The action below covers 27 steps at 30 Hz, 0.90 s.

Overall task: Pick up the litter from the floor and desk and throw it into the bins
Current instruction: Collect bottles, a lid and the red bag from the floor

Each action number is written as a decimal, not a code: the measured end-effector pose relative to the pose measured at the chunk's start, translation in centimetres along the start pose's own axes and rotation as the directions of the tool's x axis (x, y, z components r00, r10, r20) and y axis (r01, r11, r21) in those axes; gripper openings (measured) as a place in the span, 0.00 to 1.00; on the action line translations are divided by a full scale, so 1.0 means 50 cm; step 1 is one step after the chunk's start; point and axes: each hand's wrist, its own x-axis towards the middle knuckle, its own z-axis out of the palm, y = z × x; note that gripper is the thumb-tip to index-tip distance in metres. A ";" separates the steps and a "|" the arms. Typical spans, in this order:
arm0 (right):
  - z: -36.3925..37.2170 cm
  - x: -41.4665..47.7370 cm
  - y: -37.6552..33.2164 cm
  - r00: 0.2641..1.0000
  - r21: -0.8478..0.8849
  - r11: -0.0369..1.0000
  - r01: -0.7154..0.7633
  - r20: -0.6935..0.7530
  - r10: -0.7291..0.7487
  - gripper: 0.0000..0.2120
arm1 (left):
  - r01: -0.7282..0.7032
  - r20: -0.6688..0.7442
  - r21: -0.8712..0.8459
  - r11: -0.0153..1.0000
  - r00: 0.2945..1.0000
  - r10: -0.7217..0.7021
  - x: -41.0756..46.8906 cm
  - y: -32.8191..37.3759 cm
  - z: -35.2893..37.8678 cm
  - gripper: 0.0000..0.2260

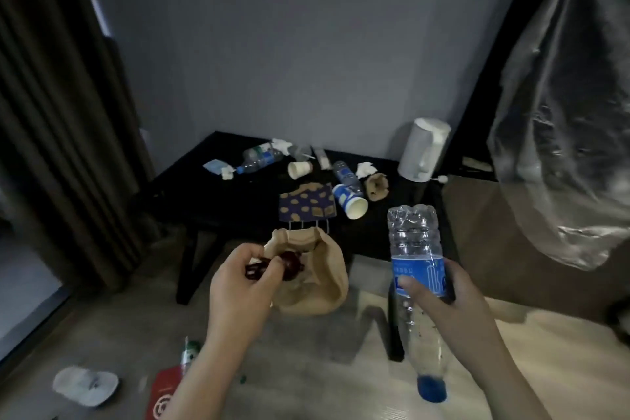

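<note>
left hand [243, 278] pinching brown bag [312, 278] | right hand [434, 295] gripping inverted bottle [416, 249]

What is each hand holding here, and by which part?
Left hand pinches a dark reddish piece of litter by one end, together with a tan paper bag. Right hand holds a clear plastic bottle, cap end down, around its blue label.

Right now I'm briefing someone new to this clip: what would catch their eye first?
Probably the clear plastic bottle held cap-down in the right hand, lower right. Next, the left hand at centre pinching a dark object against a crumpled brown paper bag. Behind them, the dark desk is strewn with bottles, cups and tissues.
</note>
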 end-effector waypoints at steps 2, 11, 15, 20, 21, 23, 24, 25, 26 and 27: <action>-0.072 -0.009 0.022 0.997 0.010 1.000 -0.024 -0.071 0.025 0.15 | -0.021 0.072 -0.008 1.000 0.997 0.022 -0.015 0.032 0.069 0.04; -0.477 -0.087 0.158 0.901 0.001 0.993 -0.119 -0.420 0.109 0.16 | -0.162 0.446 -0.061 0.985 0.878 0.172 -0.200 0.210 0.461 0.03; -0.638 -0.129 0.214 0.845 0.018 0.988 -0.152 -0.517 0.139 0.13 | -0.172 0.547 -0.098 0.980 0.813 0.198 -0.305 0.268 0.625 0.03; -0.796 -0.169 0.286 0.747 0.078 0.978 -0.196 -0.634 0.200 0.13 | -0.220 0.642 -0.137 0.966 0.723 0.256 -0.414 0.326 0.803 0.05; -0.820 -0.173 0.297 0.729 0.095 0.975 -0.202 -0.651 0.214 0.13 | -0.236 0.659 -0.149 0.960 0.701 0.274 -0.429 0.339 0.833 0.05; -0.859 -0.177 0.318 0.696 0.128 0.970 -0.208 -0.677 0.239 0.13 | -0.257 0.683 -0.170 0.951 0.666 0.302 -0.450 0.361 0.891 0.05; -0.875 -0.175 0.328 0.681 0.137 0.969 -0.207 -0.691 0.243 0.13 | -0.264 0.693 -0.178 0.948 0.650 0.311 -0.457 0.372 0.920 0.06; -0.890 -0.172 0.337 0.666 0.142 0.968 -0.207 -0.704 0.246 0.13 | -0.271 0.704 -0.185 0.945 0.634 0.320 -0.462 0.382 0.949 0.05; -0.905 -0.166 0.345 0.648 0.149 0.967 -0.205 -0.720 0.249 0.13 | -0.277 0.714 -0.195 0.941 0.617 0.330 -0.466 0.392 0.977 0.05; -0.919 -0.159 0.354 0.629 0.156 0.967 -0.203 -0.736 0.251 0.13 | -0.281 0.720 -0.206 0.937 0.605 0.339 -0.468 0.401 1.004 0.05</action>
